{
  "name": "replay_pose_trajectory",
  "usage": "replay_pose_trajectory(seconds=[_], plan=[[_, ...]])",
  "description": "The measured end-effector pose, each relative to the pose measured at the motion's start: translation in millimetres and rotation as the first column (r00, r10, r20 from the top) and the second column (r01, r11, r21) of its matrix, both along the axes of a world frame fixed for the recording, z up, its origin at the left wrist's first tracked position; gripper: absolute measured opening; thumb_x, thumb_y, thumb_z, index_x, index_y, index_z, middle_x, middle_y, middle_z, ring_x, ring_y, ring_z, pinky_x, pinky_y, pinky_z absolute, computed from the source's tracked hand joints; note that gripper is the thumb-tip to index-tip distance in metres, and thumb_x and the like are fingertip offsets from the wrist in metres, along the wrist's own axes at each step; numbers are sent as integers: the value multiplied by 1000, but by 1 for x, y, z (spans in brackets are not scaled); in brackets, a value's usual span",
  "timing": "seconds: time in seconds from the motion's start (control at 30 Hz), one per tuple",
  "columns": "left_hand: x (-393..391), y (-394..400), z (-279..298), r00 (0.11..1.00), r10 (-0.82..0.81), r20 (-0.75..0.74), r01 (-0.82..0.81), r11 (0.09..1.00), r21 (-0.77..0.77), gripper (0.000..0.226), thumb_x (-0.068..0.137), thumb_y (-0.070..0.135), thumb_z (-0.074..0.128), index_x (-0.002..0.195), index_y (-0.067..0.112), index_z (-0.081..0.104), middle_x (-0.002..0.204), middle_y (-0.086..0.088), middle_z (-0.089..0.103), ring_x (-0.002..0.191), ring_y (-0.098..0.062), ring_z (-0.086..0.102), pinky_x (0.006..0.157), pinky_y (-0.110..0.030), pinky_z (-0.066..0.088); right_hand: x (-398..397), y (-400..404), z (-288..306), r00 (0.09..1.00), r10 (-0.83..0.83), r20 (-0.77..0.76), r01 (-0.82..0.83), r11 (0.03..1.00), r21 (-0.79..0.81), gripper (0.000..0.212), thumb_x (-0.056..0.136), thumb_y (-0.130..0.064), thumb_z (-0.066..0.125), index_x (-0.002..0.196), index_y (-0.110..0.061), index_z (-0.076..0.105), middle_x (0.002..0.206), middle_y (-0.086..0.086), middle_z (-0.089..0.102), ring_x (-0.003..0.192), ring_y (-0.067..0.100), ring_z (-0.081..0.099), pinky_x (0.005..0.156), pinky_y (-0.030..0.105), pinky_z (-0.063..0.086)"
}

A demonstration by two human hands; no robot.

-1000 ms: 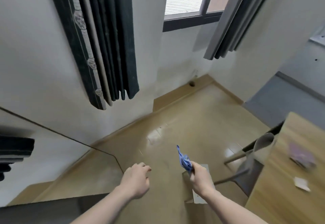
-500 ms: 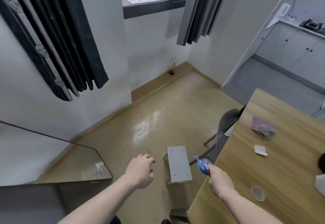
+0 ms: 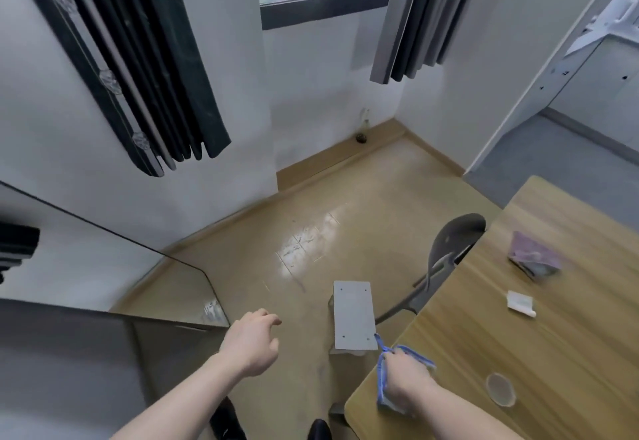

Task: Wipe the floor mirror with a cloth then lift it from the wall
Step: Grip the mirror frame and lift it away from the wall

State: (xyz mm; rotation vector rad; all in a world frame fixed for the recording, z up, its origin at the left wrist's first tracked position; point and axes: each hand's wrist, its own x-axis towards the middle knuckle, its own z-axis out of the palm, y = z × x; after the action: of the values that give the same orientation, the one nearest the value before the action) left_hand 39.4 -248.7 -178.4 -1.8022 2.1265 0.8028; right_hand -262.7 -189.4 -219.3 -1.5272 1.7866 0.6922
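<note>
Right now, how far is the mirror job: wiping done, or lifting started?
Wiping looks finished, though the glass is too blurred to confirm: the right hand is setting the blue cloth on the wooden table. The left hand hangs free beside the floor mirror. Lifting remains: the mirror leans on the wall.

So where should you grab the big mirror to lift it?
Probably by its two long side edges, one hand each, coming from the front. The mirror leans glass-out against the wall, so its back is shut off. The right hand holds the cloth.
</note>
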Motion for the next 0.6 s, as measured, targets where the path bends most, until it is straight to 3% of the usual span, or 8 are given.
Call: replay_pose_trajectory(seconds=[0.13, 0.23, 0.37, 0.43, 0.53, 0.6], plan=[[57, -5, 7, 936, 338, -96, -339, 941, 3, 47, 94, 32, 52, 140, 32, 57, 145, 10, 53, 129, -16, 55, 105, -31, 46, 59, -53, 22, 986, 95, 140, -83, 993, -86, 62, 96, -12, 54, 155, -16, 37, 157, 5, 40, 139, 28, 48, 108, 35, 47], [121, -10, 27, 794, 586, -165, -601, 797, -60, 54, 92, 27, 57, 145, 29, 53, 152, 7, 47, 133, -19, 54, 105, -30, 44, 125, -94, 49, 937, 249, 245, -191, 953, -237, 65, 98, -19, 53, 159, -18, 31, 164, 3, 29, 143, 28, 44, 112, 37, 43], [205, -10, 63, 543, 796, -268, -840, 512, -178, 64, 92, 24, 63, 152, 19, 41, 158, -4, 36, 136, -28, 50, 107, -38, 45, 220, -135, 93, 835, 441, 330, -285, 859, -425, 62, 99, -24, 53, 157, -20, 32, 165, 2, 26, 142, 29, 45, 110, 36, 43], [252, -4, 83, 367, 860, -354, -927, 307, -215, 68, 92, 24, 66, 153, 15, 36, 159, -9, 32, 133, -34, 51, 105, -46, 48, 276, -149, 118, 759, 539, 365, -320, 798, -511, 62, 97, -22, 54, 156, -21, 35, 163, 1, 28, 139, 29, 47, 107, 33, 45], [308, -2, 115, 117, 861, -494, -978, 13, -210, 78, 92, 22, 67, 158, 17, 25, 163, -13, 26, 130, -43, 52, 100, -51, 49, 349, -162, 156, 650, 644, 402, -343, 722, -601, 63, 93, -18, 55, 153, -24, 38, 159, -4, 31, 134, 25, 50, 98, 28, 46], [339, -3, 134, 39, 827, -561, -969, -105, -222, 84, 92, 20, 67, 160, 17, 18, 165, -14, 25, 135, -44, 49, 102, -53, 48, 395, -167, 180, 584, 694, 421, -335, 679, -654, 64, 94, -19, 57, 154, -24, 38, 160, -7, 30, 135, 22, 50, 101, 28, 45]])
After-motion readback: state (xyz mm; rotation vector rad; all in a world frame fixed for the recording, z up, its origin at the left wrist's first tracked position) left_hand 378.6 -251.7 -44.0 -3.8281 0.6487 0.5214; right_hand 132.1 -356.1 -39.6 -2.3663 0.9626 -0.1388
